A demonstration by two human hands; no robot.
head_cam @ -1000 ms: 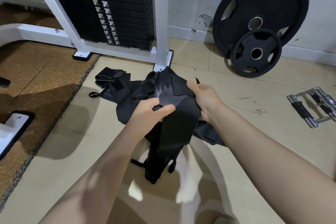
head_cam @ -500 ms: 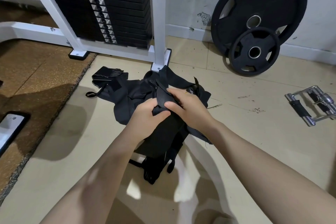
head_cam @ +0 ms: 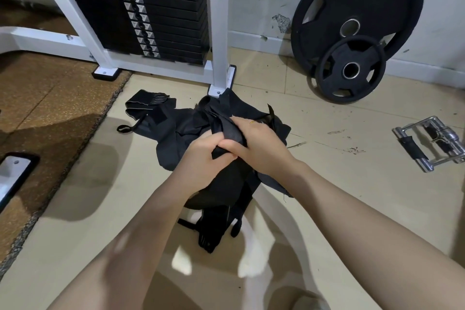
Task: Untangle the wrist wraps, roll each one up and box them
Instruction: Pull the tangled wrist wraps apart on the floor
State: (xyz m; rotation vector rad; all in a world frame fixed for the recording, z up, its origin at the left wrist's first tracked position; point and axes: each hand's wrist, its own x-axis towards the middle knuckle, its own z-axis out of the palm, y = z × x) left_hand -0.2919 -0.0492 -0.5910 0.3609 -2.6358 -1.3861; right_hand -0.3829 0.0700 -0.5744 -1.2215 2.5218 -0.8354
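Up and to the left of both hands, one wrist wrap (head_cam: 148,106) lies loose on the floor, apart from the heap. The left hand (head_cam: 201,161) curls round the black strap (head_cam: 232,133), pinning its started end, likely so the roll stays tight. Touching it on the right, the right hand (head_cam: 261,143) clamps over the same strap. Beneath them lies the tangle (head_cam: 181,138); no box shows.

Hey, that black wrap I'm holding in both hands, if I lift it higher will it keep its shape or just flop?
Probably flop: the black wrap bends where the left hand and right hand grip it, and its tail hangs limp. Likely light. It may drag the pile of wraps, since they look entangled.
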